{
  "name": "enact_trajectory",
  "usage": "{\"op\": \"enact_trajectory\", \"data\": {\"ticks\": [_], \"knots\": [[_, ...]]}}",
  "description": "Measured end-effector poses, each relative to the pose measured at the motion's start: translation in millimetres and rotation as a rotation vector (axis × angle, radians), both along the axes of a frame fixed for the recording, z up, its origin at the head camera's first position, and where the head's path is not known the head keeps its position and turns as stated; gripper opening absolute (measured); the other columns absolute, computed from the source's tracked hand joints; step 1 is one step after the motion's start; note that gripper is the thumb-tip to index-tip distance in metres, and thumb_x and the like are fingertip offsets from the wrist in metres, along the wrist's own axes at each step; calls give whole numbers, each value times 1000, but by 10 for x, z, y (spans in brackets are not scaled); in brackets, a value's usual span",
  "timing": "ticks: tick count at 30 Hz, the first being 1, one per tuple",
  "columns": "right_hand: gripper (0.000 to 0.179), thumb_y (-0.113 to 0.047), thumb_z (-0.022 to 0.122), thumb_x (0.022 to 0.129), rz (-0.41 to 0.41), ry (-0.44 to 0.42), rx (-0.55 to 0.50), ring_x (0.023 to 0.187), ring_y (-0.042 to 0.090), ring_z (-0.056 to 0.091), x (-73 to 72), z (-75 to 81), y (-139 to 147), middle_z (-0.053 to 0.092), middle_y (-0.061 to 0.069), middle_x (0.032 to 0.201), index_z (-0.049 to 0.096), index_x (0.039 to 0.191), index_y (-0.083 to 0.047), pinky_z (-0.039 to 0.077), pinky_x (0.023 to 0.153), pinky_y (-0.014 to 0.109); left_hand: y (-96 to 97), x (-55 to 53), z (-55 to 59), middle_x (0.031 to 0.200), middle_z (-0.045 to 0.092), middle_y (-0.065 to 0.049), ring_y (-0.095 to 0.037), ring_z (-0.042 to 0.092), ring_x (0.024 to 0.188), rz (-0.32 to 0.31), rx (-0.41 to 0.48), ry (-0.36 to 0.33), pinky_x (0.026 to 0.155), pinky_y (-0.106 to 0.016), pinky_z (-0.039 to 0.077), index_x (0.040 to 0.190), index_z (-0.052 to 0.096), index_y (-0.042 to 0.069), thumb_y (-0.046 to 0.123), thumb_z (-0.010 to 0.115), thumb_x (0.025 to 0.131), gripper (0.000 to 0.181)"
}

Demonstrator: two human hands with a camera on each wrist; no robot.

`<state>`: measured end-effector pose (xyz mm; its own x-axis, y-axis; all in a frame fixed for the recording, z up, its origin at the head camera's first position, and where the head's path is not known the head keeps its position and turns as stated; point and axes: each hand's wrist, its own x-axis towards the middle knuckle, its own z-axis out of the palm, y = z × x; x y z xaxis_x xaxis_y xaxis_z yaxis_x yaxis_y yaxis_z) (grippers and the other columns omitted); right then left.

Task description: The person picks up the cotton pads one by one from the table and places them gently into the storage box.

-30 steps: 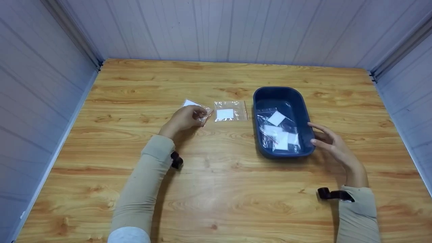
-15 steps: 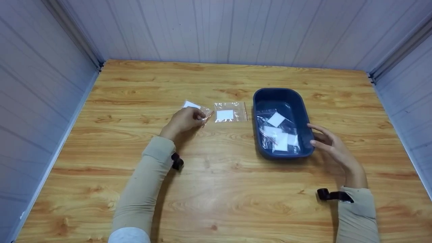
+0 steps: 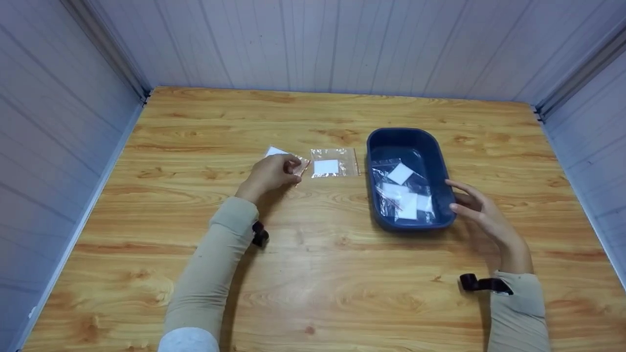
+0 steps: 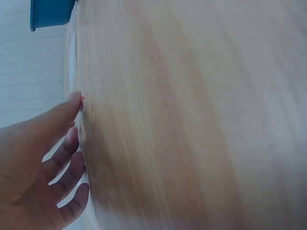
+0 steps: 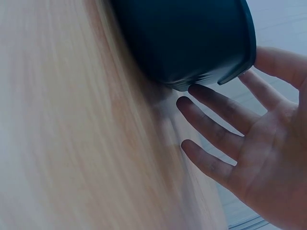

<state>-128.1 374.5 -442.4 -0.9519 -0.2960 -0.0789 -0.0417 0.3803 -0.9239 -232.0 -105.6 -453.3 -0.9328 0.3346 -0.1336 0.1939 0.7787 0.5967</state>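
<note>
In the head view my left hand (image 3: 271, 176) is over a small clear zip bag (image 3: 277, 151) with a white card in it, its thumb and fingertips at the red-edged end. The left wrist view shows the thumb tip touching that edge and the other fingers spread along the bag; part of the bag is hidden under the hand. Beside it lies a second zip bag (image 3: 348, 161) with a white card. My right hand (image 3: 484, 215) touches the right rim of a dark blue plastic bin (image 3: 413, 226) with thumb and fingertips; its fingers are spread in the right wrist view.
Several clear bags with white cards (image 3: 400, 173) lie inside the bin, toward its near end. A wood-grain table (image 3: 313, 274) carries everything. Pale panel walls (image 3: 308, 44) stand at the back and on both sides.
My left hand shifts slightly to the right over the bag, and its thumb and forefinger part a little. The right hand and the bin stay in place.
</note>
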Motion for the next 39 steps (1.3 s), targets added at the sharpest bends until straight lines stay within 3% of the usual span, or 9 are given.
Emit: {"op": "enact_trajectory", "data": {"ticks": [7,15,27,33,39], "knots": [[54,-15,57,102,-2,-2,7,128,5,46,4,17,-3,31,21,156,37,152,-9,45,94,17,-10,4,4,114,59,-8,-24,56,102,9,-56,53,85,-43,49,121,73,16,28,78,88,35],[54,-16,57,102,-6,4,16,129,7,45,8,28,-3,30,20,157,37,152,-9,43,95,16,-20,-1,19,113,62,-7,-26,59,103,32,-46,67,88,-45,49,113,75,14,24,71,94,23],[54,-15,58,101,-8,16,10,127,4,47,1,21,-4,32,20,156,39,151,-9,45,94,17,-37,45,15,112,70,-2,-21,64,102,128,48,69,90,-42,49,113,74,14,25,68,95,22],[54,-15,58,101,-5,17,15,128,6,46,-3,17,-5,31,19,157,39,152,-9,44,95,17,-46,107,78,106,69,0,-19,63,91,190,105,129,83,-41,48,112,73,17,26,67,96,19],[54,-17,58,102,-9,12,40,130,9,45,3,22,0,31,18,157,38,152,-10,44,95,16,-29,159,152,102,70,-3,-20,63,88,249,162,140,80,-41,49,111,72,14,18,67,96,17]]}}
